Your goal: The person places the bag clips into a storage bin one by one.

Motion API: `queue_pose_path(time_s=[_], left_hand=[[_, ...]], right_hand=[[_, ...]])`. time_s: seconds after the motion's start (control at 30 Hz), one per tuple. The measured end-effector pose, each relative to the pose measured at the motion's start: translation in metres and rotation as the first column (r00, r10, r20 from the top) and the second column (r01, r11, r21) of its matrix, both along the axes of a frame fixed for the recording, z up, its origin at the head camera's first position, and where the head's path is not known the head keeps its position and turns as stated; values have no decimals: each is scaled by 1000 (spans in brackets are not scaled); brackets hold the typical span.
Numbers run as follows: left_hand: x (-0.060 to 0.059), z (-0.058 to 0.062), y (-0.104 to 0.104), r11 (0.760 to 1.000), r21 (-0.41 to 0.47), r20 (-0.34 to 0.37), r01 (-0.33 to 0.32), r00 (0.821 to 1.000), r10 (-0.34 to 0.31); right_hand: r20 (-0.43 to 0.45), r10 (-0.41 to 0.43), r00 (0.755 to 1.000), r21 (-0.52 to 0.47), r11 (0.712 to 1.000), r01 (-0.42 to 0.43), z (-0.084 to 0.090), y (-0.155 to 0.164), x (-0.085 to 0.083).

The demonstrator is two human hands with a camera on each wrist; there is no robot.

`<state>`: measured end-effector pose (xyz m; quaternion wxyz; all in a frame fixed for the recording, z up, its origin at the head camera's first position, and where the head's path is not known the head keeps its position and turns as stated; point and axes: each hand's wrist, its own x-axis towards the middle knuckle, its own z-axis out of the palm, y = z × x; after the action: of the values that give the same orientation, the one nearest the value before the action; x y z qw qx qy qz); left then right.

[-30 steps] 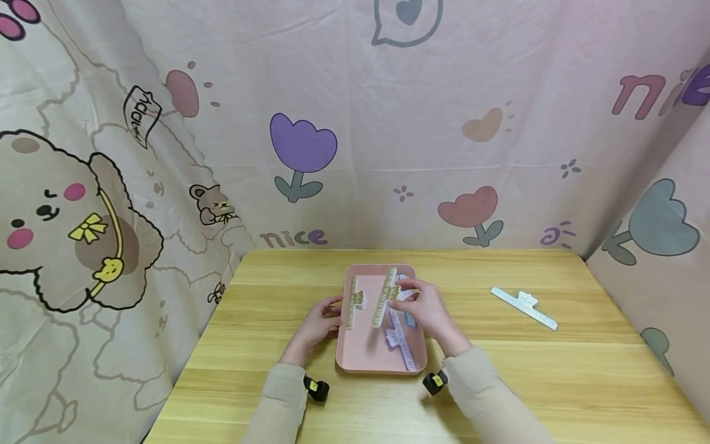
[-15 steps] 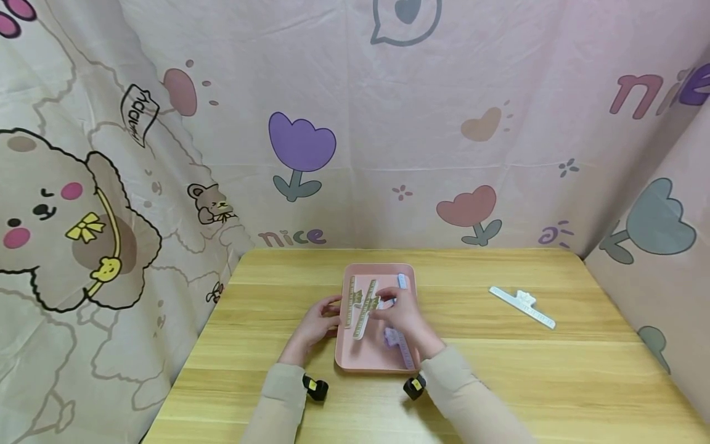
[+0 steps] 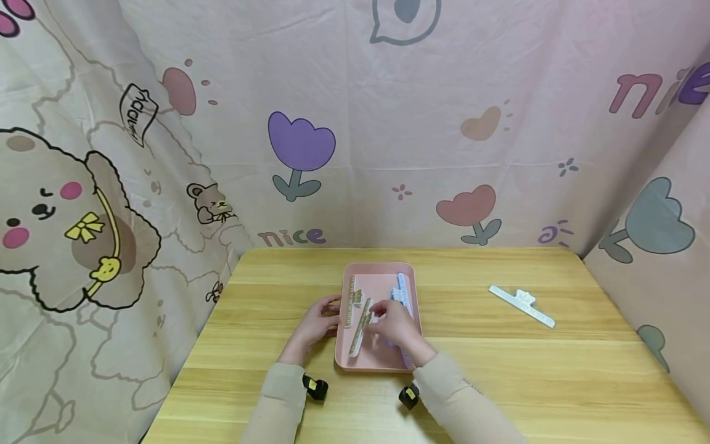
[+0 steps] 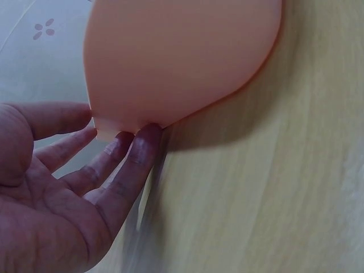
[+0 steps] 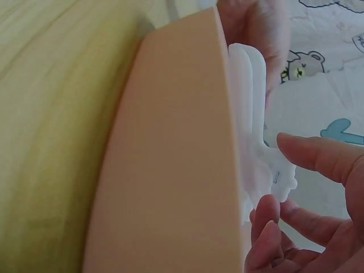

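Inside a pink tray [image 3: 378, 267] on the table lie several long ruler clips with shaped handles. My right hand [image 3: 396, 324] pinches the handle of a white-and-gold ruler clip [image 3: 359, 336], slanted over the tray's left half; its white handle [image 5: 281, 176] shows between thumb and fingers in the right wrist view. Another white-and-gold ruler clip [image 3: 350, 302] lies along the left wall. At the right are a blue ruler clip [image 3: 404, 290] and a purple one [image 3: 407, 361], partly hidden by my right hand. My left hand [image 3: 317, 322] grips the tray's left side, fingertips on its wall [image 4: 170, 68].
A white ruler clip [image 3: 521, 305] lies alone on the wooden table [image 3: 471, 283], right of the tray. Behind the table hangs a printed curtain [image 3: 360, 123], which also covers both sides. A small black camera sits at each wrist.
My right hand has moved left and toward me with the white-and-gold ruler clip, now lower in the tray and turned more edge-on. My left hand stays at the tray.
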<state>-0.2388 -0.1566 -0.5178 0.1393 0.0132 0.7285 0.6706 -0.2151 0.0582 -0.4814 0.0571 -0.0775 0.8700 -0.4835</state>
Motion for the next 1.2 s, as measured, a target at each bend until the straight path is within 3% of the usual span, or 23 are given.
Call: queue_pose_path(time_s=[0.2, 0.4, 0.57, 0.73, 0.9, 1.2], left_hand=[[0, 0, -1, 1000, -7, 0, 15, 1000, -15], [0, 0, 0, 1000, -7, 4, 8, 1000, -8], [0, 0, 0, 1000, -4, 7, 2, 1000, -2], [0, 0, 0, 1000, 3, 5, 1, 1000, -1], [0, -1, 0, 1000, 1, 11, -5, 1000, 5], [2, 2, 2, 1000, -6, 8, -12, 1000, 12]], right_hand=[[5, 35, 999, 15, 999, -35, -6, -4, 3], [21, 125, 992, 11, 992, -126, -6, -1, 5], [25, 227, 974, -76, 972, -224, 0, 11, 6], [36, 274, 961, -178, 948, -263, 6, 31, 5], [19, 228, 974, -218, 951, -218, 9, 59, 3], [44, 60, 997, -228, 972, -48, 7, 120, -3]])
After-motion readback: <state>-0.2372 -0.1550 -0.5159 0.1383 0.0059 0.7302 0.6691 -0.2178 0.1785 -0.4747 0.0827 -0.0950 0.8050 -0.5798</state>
